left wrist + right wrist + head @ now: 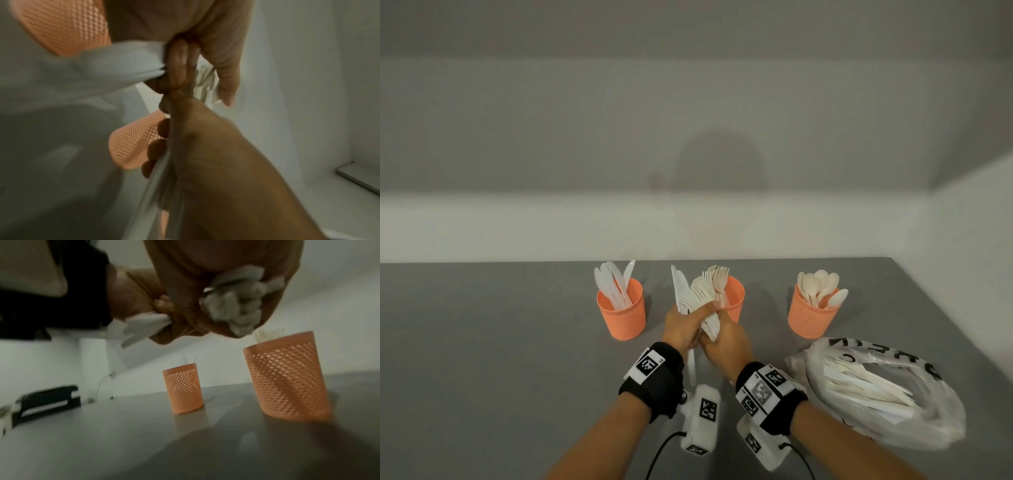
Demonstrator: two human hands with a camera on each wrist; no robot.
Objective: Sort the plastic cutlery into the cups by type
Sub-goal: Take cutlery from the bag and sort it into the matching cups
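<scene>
Hands meet over the grey desk (482, 342) in the head view: the left hand (681, 327) and the right hand (726, 342) are both clamped on one bundle of white plastic forks and knives (698, 301), held just in front of the middle orange perforated cup (734, 301), which holds forks. The left orange perforated cup (621, 315) stands upright with white knives in it; the right orange perforated cup (810, 317) holds cream spoons. A clear plastic bag of more cutlery (876, 387) lies at the near right of the desk, beside the right forearm.

From the left wrist, the left hand (216, 146) has its fingers (158, 146) curled round white handles (152, 186), and the right hand (216, 32) closes on the same bundle above. Two orange cups show blurred behind them.

From the right wrist, the right hand (205, 280) is wrapped round the white tine ends (236, 313), the left hand (131, 296) touching it. Two orange cups stand well apart on the desk below, cutlery tips showing above their rims.
</scene>
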